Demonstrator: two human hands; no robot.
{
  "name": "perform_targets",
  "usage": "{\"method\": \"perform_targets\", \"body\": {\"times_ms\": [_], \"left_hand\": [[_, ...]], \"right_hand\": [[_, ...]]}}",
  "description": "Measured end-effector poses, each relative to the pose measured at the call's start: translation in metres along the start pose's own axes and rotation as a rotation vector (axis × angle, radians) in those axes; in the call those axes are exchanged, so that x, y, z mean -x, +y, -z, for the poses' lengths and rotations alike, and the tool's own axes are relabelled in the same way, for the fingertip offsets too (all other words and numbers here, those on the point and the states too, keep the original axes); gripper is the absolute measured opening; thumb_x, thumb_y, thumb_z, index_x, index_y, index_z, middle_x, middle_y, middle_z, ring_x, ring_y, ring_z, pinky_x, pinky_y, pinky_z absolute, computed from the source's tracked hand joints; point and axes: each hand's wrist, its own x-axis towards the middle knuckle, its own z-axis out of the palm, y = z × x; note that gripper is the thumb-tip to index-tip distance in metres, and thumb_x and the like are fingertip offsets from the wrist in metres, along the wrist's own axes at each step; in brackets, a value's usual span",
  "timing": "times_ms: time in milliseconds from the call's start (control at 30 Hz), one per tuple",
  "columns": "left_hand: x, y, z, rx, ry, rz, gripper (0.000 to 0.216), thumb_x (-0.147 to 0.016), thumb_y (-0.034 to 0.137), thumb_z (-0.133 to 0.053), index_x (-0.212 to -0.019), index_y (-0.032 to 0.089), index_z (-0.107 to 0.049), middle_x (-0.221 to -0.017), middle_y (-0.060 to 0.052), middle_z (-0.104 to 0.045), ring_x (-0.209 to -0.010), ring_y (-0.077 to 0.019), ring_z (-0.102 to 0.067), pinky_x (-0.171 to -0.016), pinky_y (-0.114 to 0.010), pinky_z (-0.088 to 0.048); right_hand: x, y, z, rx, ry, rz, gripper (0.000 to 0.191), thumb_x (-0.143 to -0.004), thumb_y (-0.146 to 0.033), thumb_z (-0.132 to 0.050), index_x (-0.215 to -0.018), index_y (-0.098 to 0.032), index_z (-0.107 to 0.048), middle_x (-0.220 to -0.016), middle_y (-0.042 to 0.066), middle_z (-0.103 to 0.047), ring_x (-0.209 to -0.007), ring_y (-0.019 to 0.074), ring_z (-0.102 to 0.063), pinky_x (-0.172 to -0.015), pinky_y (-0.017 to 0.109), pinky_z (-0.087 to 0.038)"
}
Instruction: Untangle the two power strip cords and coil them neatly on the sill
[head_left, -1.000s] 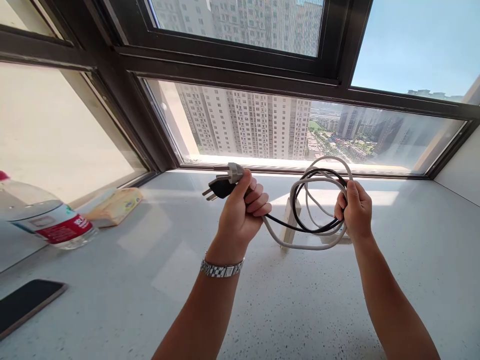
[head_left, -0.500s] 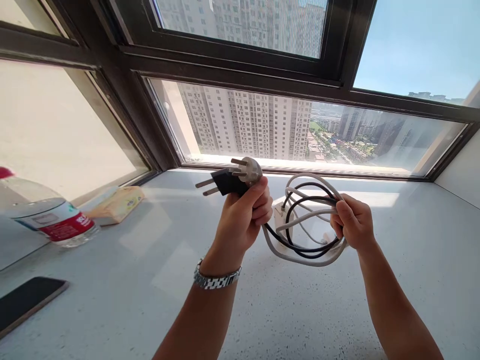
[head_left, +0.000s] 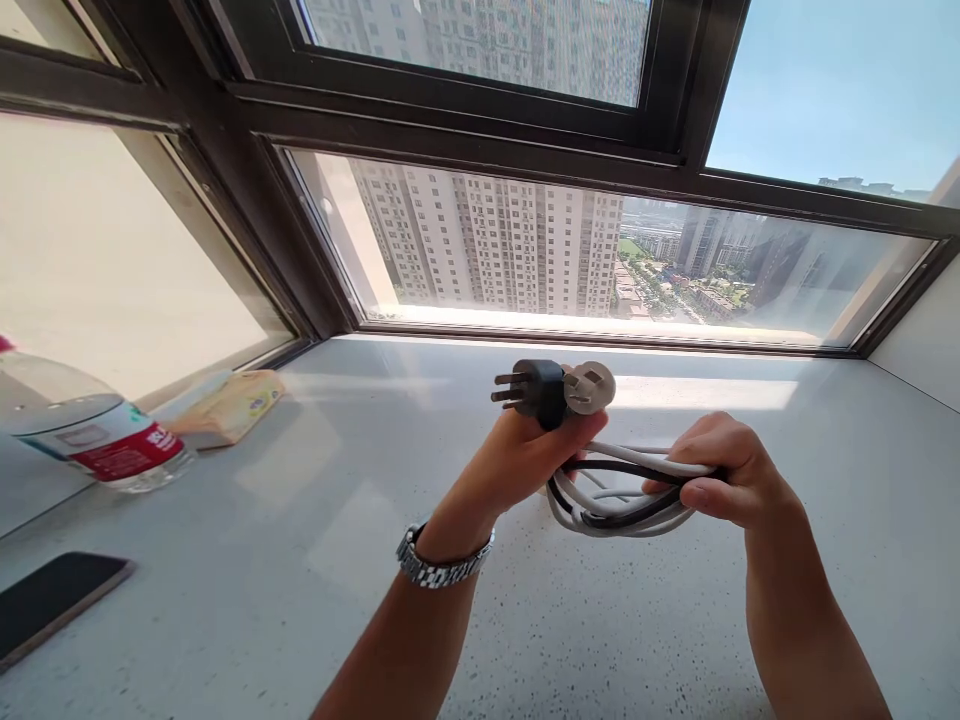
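My left hand [head_left: 525, 455], a metal watch on its wrist, is closed around two power plugs held side by side: a black plug [head_left: 534, 388] with its prongs pointing left and a white plug [head_left: 592, 386] to its right. From the plugs a black and a white cable run into a flattened coil of cables [head_left: 611, 500]. My right hand [head_left: 724, 480] is closed on the right side of that coil, thumb over the strands. Both hands hover just above the pale speckled window ledge [head_left: 300, 560].
A plastic water bottle [head_left: 97, 440] with a red label lies at the left. Behind it sits a yellow tissue pack [head_left: 232, 405]. A dark phone [head_left: 52, 605] lies at the lower left edge. Dark window frames and glass close the ledge at the back.
The coil, upright before, is now tipped flat and squeezed between my hands. My left hand has moved right and lower with the plugs, closer to my right hand.
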Motion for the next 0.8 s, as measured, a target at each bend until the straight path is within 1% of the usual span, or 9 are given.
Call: {"method": "perform_targets", "body": {"times_ms": [67,133,233,300,367,433,500,633,800], "left_hand": [[0.003,0.001,-0.003,-0.033,-0.106,0.021,0.031,-0.076,0.041,-0.068,-0.062,0.018,-0.052,-0.048,0.003,-0.044,-0.039,-0.0083,-0.039,-0.036,-0.021,-0.03],[0.004,0.005,-0.005,-0.045,-0.197,0.019,0.022,-0.074,0.034,-0.068,-0.066,0.018,-0.055,-0.054,0.002,-0.046,-0.047,-0.0088,-0.041,-0.041,-0.02,-0.033],[0.006,0.009,-0.008,-0.002,-0.297,0.061,0.013,-0.067,0.025,-0.065,-0.068,0.017,-0.055,-0.063,0.0,-0.051,-0.056,-0.0111,-0.045,-0.047,-0.021,-0.037],[0.006,0.01,-0.009,0.04,-0.334,0.119,0.016,-0.068,0.03,-0.059,-0.067,0.017,-0.051,-0.06,0.001,-0.046,-0.052,-0.0102,-0.04,-0.043,-0.021,-0.032],[0.006,0.007,-0.009,0.066,-0.327,0.159,0.024,-0.074,0.04,-0.053,-0.068,0.018,-0.045,-0.055,0.003,-0.039,-0.047,-0.0087,-0.032,-0.04,-0.021,-0.028],[0.005,0.002,-0.009,0.073,-0.308,0.184,0.031,-0.079,0.048,-0.047,-0.071,0.019,-0.043,-0.055,0.004,-0.036,-0.047,-0.0082,-0.03,-0.04,-0.02,-0.027],[0.004,-0.004,-0.01,0.071,-0.32,0.21,0.039,-0.081,0.056,-0.042,-0.072,0.018,-0.042,-0.056,0.004,-0.037,-0.047,-0.0083,-0.029,-0.041,-0.021,-0.027],[-0.001,-0.009,-0.013,0.018,-0.477,0.187,0.046,-0.084,0.06,-0.034,-0.067,0.018,-0.041,-0.056,0.002,-0.037,-0.05,-0.0101,-0.03,-0.045,-0.024,-0.03],[-0.009,-0.002,-0.023,-0.112,-0.754,-0.024,0.034,-0.087,0.045,-0.038,-0.067,0.019,-0.043,-0.065,-0.001,-0.046,-0.062,-0.0145,-0.04,-0.059,-0.027,-0.041]], "right_hand": [[0.003,-0.004,0.001,0.038,-0.051,0.022,0.04,-0.087,-0.049,-0.055,-0.079,-0.018,-0.078,-0.046,-0.002,-0.05,-0.039,0.0075,-0.038,-0.04,0.02,-0.033],[0.005,-0.008,-0.001,0.09,-0.091,0.035,0.041,-0.087,-0.051,-0.055,-0.078,-0.018,-0.078,-0.047,-0.001,-0.052,-0.04,0.008,-0.04,-0.043,0.02,-0.036],[0.002,-0.011,-0.008,0.183,-0.058,0.089,0.046,-0.088,-0.056,-0.053,-0.072,-0.019,-0.075,-0.045,-0.002,-0.05,-0.04,0.0075,-0.038,-0.043,0.02,-0.036],[-0.002,-0.01,-0.014,0.256,0.1,0.185,0.049,-0.087,-0.059,-0.054,-0.066,-0.019,-0.071,-0.043,-0.003,-0.045,-0.038,0.0068,-0.034,-0.04,0.02,-0.032],[-0.009,-0.007,-0.021,0.317,0.352,0.29,0.051,-0.085,-0.061,-0.057,-0.06,-0.018,-0.065,-0.041,-0.004,-0.042,-0.037,0.0061,-0.03,-0.038,0.021,-0.027],[-0.014,-0.003,-0.025,0.347,0.572,0.342,0.051,-0.082,-0.063,-0.06,-0.06,-0.018,-0.06,-0.042,-0.004,-0.042,-0.038,0.0059,-0.029,-0.037,0.021,-0.024],[-0.017,-0.001,-0.026,0.345,0.661,0.34,0.05,-0.079,-0.064,-0.063,-0.062,-0.018,-0.059,-0.046,-0.004,-0.044,-0.04,0.0068,-0.032,-0.038,0.022,-0.025],[-0.013,-0.003,-0.019,0.288,0.643,0.354,0.047,-0.074,-0.064,-0.068,-0.068,-0.018,-0.062,-0.05,-0.003,-0.048,-0.043,0.0087,-0.039,-0.04,0.023,-0.028],[-0.008,-0.003,-0.012,0.213,0.626,0.362,0.045,-0.07,-0.064,-0.071,-0.076,-0.019,-0.07,-0.054,-0.002,-0.05,-0.045,0.0095,-0.043,-0.041,0.024,-0.03]]}}
